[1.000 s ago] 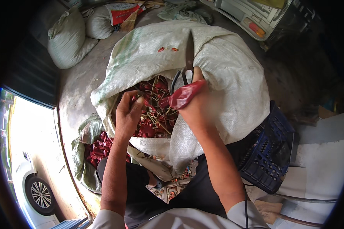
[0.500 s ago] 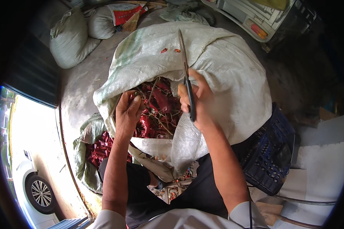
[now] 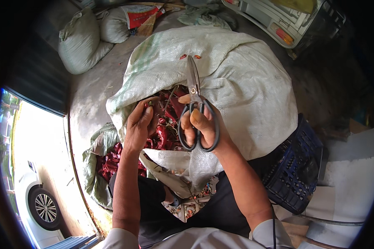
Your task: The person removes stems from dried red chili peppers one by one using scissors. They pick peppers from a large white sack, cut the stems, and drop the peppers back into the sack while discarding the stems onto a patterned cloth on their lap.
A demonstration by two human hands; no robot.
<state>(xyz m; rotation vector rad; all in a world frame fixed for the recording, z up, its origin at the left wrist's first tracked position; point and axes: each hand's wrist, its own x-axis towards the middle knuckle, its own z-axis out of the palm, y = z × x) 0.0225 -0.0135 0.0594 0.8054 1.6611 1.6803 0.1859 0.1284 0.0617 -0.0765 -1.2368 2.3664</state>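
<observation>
A large white woven sack (image 3: 253, 91) gapes in front of me, full of dried red chili peppers (image 3: 168, 113) with thin stalks. My left hand (image 3: 138, 126) is closed at the left of the opening, pinching a chili pepper (image 3: 148, 105) whose green stem end shows by the thumb. Most of that pepper is hidden in the fingers. Black-handled scissors (image 3: 193, 79) are in my right hand (image 3: 208, 126), its thumb and fingers through the loops. Their blades lie nearly together and point away from me, over the sack.
At the lower left, a greenish sack (image 3: 93, 159) holds more red peppers. A dark blue plastic crate (image 3: 293, 166) stands to the right. Full white sacks (image 3: 81, 45) and a small broom (image 3: 146, 27) lie at the back left. A parked white car (image 3: 29, 189) shows outside the doorway.
My right hand has turned the scissors from edge-on to flat and drawn them nearer to me. My left hand has stayed almost in place, still pinching the chili pepper.
</observation>
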